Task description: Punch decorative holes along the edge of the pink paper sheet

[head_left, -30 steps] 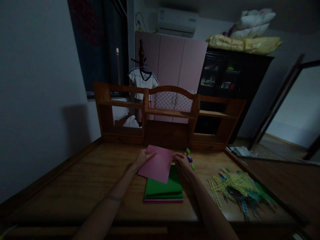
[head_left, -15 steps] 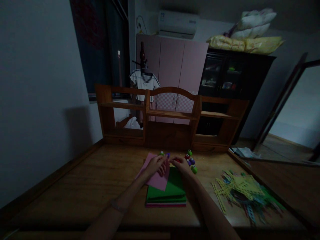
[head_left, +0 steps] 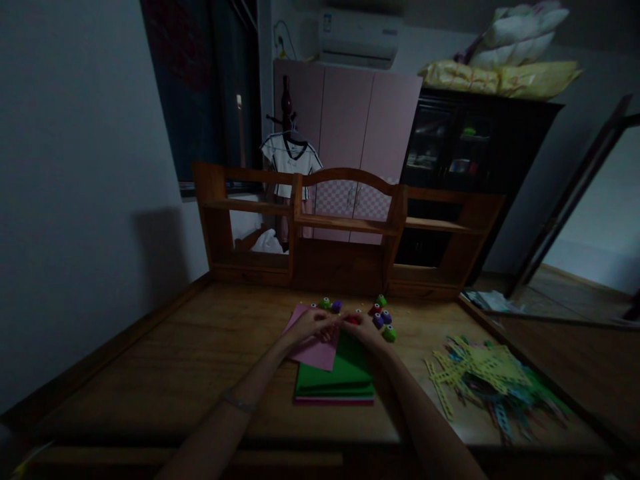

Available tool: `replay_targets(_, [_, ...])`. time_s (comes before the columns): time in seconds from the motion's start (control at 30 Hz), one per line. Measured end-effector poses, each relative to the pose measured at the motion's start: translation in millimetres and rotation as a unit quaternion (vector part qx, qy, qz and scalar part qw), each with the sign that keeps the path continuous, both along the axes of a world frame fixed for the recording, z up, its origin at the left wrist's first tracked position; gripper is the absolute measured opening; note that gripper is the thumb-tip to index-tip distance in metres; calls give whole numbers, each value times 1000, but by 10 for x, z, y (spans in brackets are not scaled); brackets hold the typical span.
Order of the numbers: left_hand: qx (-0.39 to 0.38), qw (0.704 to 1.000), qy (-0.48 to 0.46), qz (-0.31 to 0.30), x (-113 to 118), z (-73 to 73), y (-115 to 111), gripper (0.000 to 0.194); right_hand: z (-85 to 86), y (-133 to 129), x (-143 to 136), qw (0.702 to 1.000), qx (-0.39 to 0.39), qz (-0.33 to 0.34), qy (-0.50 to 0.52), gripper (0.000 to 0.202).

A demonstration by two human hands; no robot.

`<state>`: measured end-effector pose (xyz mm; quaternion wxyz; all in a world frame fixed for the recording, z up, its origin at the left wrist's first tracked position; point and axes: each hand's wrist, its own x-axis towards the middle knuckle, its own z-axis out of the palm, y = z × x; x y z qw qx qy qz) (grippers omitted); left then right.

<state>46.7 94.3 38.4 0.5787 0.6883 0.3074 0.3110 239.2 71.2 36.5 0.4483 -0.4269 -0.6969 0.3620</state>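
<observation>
My left hand (head_left: 316, 325) is above a pink sheet (head_left: 316, 355), its fingers pinched near my right hand; what they hold is too small to make out. My right hand (head_left: 363, 328) is closed on a small red object (head_left: 353, 321). Under both lies a stack of green sheets (head_left: 337, 377) with pink and white edges below. Small round pieces with eye-like dots stand behind and beside the hands: a green one (head_left: 325, 303) and a purple one (head_left: 337, 307) at the back, and several green, red and purple ones (head_left: 379, 321) to the right.
A tangled pile of yellow, green and blue punched-out strips (head_left: 493, 377) lies on the right of the wooden table (head_left: 200, 360). A wooden shelf unit (head_left: 345, 227) runs along the table's back edge. Tiny light bits are scattered near the round pieces.
My left hand has turned a little and its fingers have come closer to my right hand. The view has shifted slightly.
</observation>
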Motion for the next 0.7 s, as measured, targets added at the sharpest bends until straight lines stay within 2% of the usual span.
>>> replay_targets(0.17, [-13,999,-17,-29,-33,-40,41,45,50,-37,7,1000,-11,2,3,25])
replay_targets(0.33, [-15,998,-33,-47,-49,-52,48,41,-14,6,44,1000,6,-15,-17,21])
replay_targets(0.53, [-25,998,-35,-43,-52,-49,55,41,-63,28,39,999,21,-38,-27,20])
replay_targets(0.7, [-8,999,-25,-31,-35,-74,56,44,1,-12,18,999,32,-13,-33,18])
